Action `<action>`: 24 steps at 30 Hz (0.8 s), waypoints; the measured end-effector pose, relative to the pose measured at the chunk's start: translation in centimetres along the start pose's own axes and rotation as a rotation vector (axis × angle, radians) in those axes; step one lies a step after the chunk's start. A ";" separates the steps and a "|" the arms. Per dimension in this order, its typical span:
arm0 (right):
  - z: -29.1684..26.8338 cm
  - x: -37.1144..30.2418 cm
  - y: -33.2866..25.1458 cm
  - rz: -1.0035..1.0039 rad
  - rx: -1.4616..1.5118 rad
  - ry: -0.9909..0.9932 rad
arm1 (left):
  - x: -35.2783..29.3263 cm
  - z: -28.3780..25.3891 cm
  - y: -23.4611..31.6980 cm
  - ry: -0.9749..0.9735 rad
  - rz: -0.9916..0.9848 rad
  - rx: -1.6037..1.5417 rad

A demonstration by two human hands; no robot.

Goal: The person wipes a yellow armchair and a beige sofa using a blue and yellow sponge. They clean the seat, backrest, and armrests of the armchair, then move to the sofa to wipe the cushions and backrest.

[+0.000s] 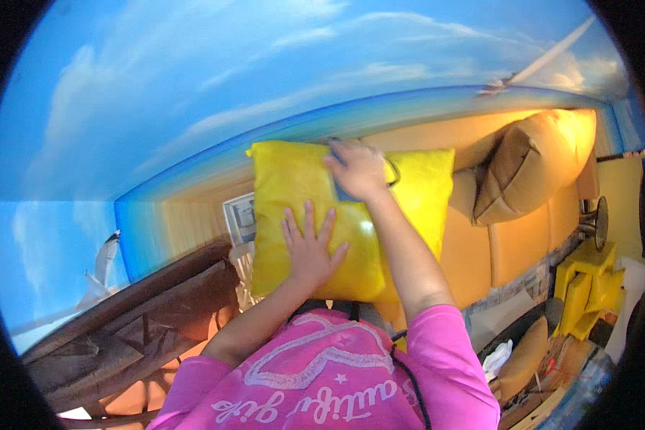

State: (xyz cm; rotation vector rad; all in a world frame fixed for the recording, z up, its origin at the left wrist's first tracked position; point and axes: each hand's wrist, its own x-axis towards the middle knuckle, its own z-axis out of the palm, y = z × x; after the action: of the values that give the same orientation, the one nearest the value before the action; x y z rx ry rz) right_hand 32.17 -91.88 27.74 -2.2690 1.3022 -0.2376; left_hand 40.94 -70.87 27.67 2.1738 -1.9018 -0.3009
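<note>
A shiny yellow cushion (294, 186) lies in front of me on an orange sofa (473, 251). My left hand (309, 244) rests flat on its middle, fingers spread. My right hand (357, 169) is at the cushion's upper edge, fingers curled on a small blue-grey thing with a dark cord loop (393, 172); what it is I cannot tell. My pink sleeves and shirt fill the bottom of the view.
A tan-brown cushion (530, 165) leans on the sofa at the right. A wall mural of sky and sea fills the top and left. A dark wooden piece (136, 315) stands lower left. Yellow plastic furniture (588, 279) and clutter sit lower right.
</note>
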 end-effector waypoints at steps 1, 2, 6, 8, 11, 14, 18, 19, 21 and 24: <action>-0.2 0.2 2.3 0.100 -0.053 0.016 | -0.2 0.3 0.0 0.006 0.014 -0.044; -1.9 0.7 2.9 0.196 -0.127 -0.114 | -0.4 -0.1 -0.2 0.014 0.024 -0.046; -2.7 -0.5 5.8 0.243 -0.169 -0.142 | -1.0 -0.9 -1.8 0.010 -0.007 -0.205; -3.0 -2.4 5.8 0.233 -0.181 -0.092 | -0.3 -1.3 -3.0 0.088 -0.129 -0.350; -5.9 -5.6 3.2 0.232 -0.175 -0.137 | 3.4 -1.7 -7.2 0.321 -0.421 -0.455; -5.5 -9.4 1.7 0.129 -0.112 0.020 | 7.7 -1.2 -12.3 0.286 -0.696 -0.733; -4.4 -13.4 -1.0 0.051 -0.154 0.270 | 9.0 -4.8 -11.5 0.128 -0.881 -1.073; -3.8 -13.7 -2.0 0.071 -0.190 0.306 | 8.7 -4.7 -11.4 0.137 -0.870 -1.069; -2.8 -13.6 -5.1 0.119 -0.192 0.364 | 6.7 -1.6 -12.7 0.267 -0.700 -0.875; -1.7 -12.7 -9.5 0.071 -0.196 0.397 | 4.8 -4.4 -8.1 0.286 -0.536 -0.966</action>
State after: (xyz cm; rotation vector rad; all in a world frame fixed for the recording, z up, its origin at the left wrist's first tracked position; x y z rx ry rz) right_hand 32.03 -77.84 35.26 -2.4147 1.6653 -0.5825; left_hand 50.62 -74.46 29.36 1.8129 -0.7148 -0.7579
